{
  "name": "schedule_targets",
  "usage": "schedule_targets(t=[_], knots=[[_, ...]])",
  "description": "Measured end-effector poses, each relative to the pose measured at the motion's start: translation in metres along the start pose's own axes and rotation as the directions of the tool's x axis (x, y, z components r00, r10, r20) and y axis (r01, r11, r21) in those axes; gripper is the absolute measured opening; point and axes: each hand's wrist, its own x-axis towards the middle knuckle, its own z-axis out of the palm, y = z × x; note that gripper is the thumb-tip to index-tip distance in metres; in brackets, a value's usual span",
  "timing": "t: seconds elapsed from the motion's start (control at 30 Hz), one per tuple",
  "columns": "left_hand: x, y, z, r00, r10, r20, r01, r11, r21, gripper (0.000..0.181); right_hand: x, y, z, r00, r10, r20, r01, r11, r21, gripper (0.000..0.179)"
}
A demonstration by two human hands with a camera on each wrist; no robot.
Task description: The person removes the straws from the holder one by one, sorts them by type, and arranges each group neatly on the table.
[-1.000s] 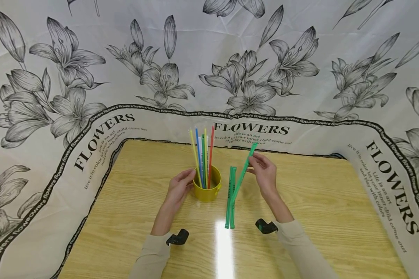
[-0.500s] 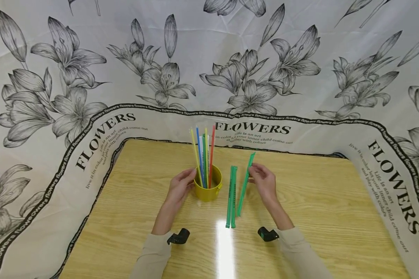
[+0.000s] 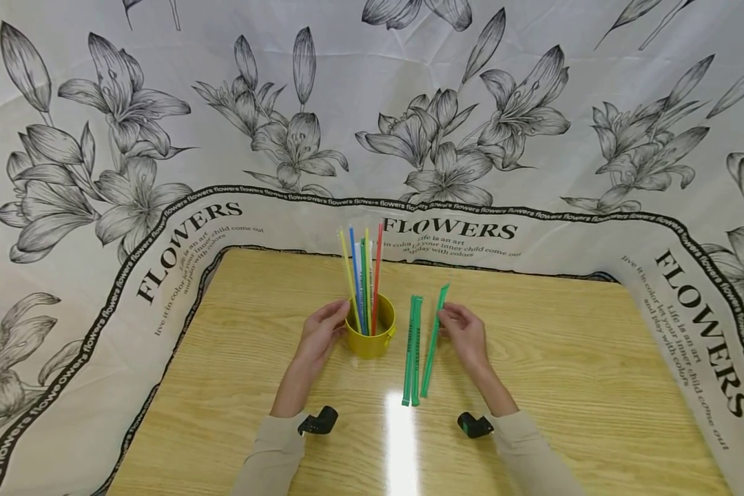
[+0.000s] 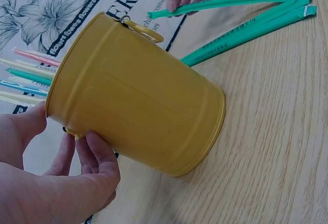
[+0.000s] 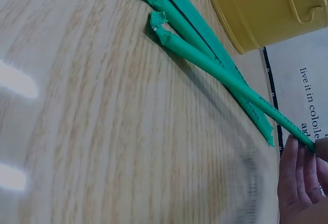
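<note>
1 grn straw point(image 3: 432, 350) pinched in R hand point(image 3: 467, 333); L hand point(image 3: 318, 334) grips yel bucket point(image 4: 141, 96)

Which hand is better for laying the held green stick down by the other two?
Probably the right hand: it pinches the green stick close beside the other two green sticks. The left hand holds the yellow bucket, on the side away from those sticks.

Head view from above, facing forward-down, both wrist views close, tilted (yellow pail point(image 3: 366, 347) in all three)
</note>
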Motion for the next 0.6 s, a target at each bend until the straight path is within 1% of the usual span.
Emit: schedule_targets(t=[0.13,0.23,0.4,0.6], knots=[[0.0,0.001,0.0,1.0,-0.007,-0.002,0.007,1.0,0.003,0.036,-0.001,0.003,0.002,1.0,0.023,-0.001,-0.023,0.999,-0.046,0.039],[0.0,0.001,0.001,1.0,-0.01,0.002,0.01,1.0,0.007,0.037,-0.002,0.005,0.003,1.0,0.026,-0.001,-0.026,0.998,-0.063,0.037],[0.0,0.001,0.0,1.0,-0.01,0.01,0.009,1.0,0.012,0.038,-0.003,0.009,0.007,1.0,0.012,0.025,-0.01,0.996,-0.085,0.036],[-0.001,0.001,0.001,1.0,-0.001,0.009,0.001,1.0,0.009,0.039,-0.001,0.014,0.012,0.998,-0.027,0.054,0.032,0.994,-0.104,0.031]])
